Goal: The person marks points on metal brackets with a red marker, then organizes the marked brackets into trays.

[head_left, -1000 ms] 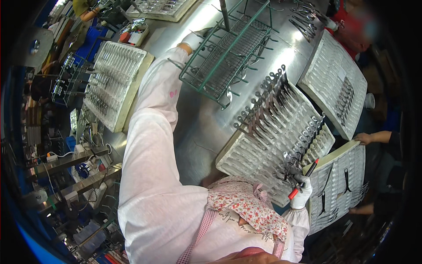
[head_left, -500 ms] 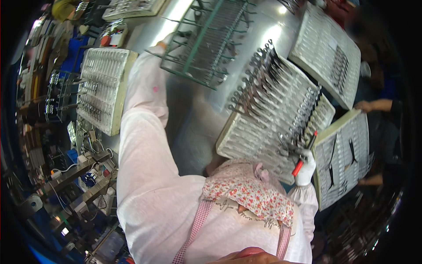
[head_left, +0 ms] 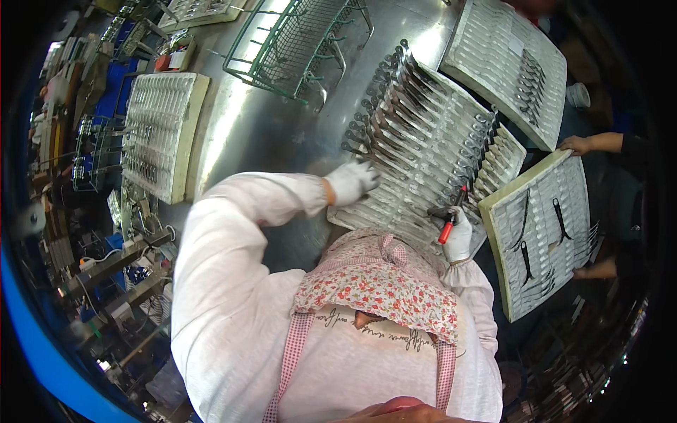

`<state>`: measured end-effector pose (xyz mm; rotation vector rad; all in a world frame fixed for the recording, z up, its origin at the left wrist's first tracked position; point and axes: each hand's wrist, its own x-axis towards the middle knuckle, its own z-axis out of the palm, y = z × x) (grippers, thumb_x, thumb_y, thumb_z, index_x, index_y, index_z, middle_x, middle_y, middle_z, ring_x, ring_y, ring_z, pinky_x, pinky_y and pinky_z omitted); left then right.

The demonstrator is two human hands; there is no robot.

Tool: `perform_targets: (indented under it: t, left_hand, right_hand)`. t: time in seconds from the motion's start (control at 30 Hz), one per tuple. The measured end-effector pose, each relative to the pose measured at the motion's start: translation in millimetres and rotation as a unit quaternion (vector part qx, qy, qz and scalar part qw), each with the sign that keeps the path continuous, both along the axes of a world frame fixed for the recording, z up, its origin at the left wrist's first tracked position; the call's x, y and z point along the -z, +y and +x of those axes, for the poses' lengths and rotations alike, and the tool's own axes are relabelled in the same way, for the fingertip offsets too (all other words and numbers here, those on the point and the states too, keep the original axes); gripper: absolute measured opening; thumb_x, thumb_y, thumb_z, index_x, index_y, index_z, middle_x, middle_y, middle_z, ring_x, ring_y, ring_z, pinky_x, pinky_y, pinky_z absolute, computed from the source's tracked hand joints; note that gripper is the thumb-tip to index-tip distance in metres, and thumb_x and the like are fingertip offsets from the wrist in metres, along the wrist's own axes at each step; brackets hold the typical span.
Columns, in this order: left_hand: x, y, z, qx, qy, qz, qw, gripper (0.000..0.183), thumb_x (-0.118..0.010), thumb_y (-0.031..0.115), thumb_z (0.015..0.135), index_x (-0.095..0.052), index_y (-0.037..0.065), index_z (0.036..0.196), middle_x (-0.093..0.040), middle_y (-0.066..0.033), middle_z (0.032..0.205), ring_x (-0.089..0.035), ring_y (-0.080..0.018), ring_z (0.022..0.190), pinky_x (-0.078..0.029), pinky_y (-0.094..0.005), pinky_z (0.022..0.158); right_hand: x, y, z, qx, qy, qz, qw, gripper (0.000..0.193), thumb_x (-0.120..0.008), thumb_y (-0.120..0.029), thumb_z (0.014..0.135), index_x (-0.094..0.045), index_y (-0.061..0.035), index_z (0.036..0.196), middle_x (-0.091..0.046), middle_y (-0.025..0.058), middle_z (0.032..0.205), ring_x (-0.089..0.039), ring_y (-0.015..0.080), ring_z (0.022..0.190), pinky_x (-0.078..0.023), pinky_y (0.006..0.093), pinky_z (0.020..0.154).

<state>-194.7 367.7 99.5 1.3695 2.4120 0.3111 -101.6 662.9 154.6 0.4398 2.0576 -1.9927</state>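
On the metal counter (head_left: 236, 130), the left hand (head_left: 352, 183) is at eight o'clock on the ridged tray (head_left: 405, 201), its grip loosely spread. Dark-handled utensils (head_left: 388, 106) slant across the tray's nine to eleven. At five, a red-and-black tool (head_left: 446, 233) is pinched in the right hand's (head_left: 460, 238) grip. Best, I'd judge: touch utensils singly, lightly, keep their row even, and hold the tool clear of them.

At least five trays (head_left: 395, 201) are showing, and three dark tools (head_left: 559, 217) are resting on the near right one. At least two racks (head_left: 291, 55) are standing, one far, one left. One pen (head_left: 447, 231) and one tub (head_left: 579, 95) are showing right.
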Motion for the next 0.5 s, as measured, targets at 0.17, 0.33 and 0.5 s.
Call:
perform_targets:
  t: [0.17, 0.33, 0.5]
  left_hand:
    - [39, 39, -26, -0.024, 0.188, -0.101, 0.977, 0.023, -0.051, 0.015, 0.079, -0.063, 0.006, 0.097, -0.058, -0.0095, 0.095, -0.054, -0.0287, 0.099, -0.042, -0.0449, 0.089]
    - [60, 51, -29, -0.064, 0.066, -0.109, 0.99, 0.021, -0.054, 0.013, 0.079, -0.066, 0.005, 0.094, -0.062, -0.0084, 0.084, -0.064, -0.0284, 0.078, -0.048, -0.0503, 0.066]
    - [34, 74, -27, -0.059, 0.059, -0.321, 0.944, 0.029, -0.054, 0.019, 0.083, -0.064, 0.005, 0.105, -0.061, -0.0183, 0.108, -0.062, -0.0308, 0.095, -0.05, -0.045, 0.071]
  right_hand:
    - [-1, 24, 14, -0.046, 0.084, 0.057, 0.994, 0.023, -0.066, 0.009, 0.075, -0.057, -0.0019, 0.092, -0.069, 0.0086, 0.086, -0.064, 0.0149, 0.082, -0.05, 0.0265, 0.075]
    - [2, 57, 41, 0.015, 0.062, 0.074, 0.995, 0.025, -0.065, 0.008, 0.073, -0.059, -0.0021, 0.095, -0.066, 0.0065, 0.085, -0.062, 0.0149, 0.076, -0.049, 0.0254, 0.072]
    - [2, 80, 64, 0.07, 0.075, 0.054, 0.993, 0.019, -0.049, 0.005, 0.085, -0.059, -0.0014, 0.099, -0.065, 0.0069, 0.088, -0.061, 0.0139, 0.082, -0.05, 0.0255, 0.073]
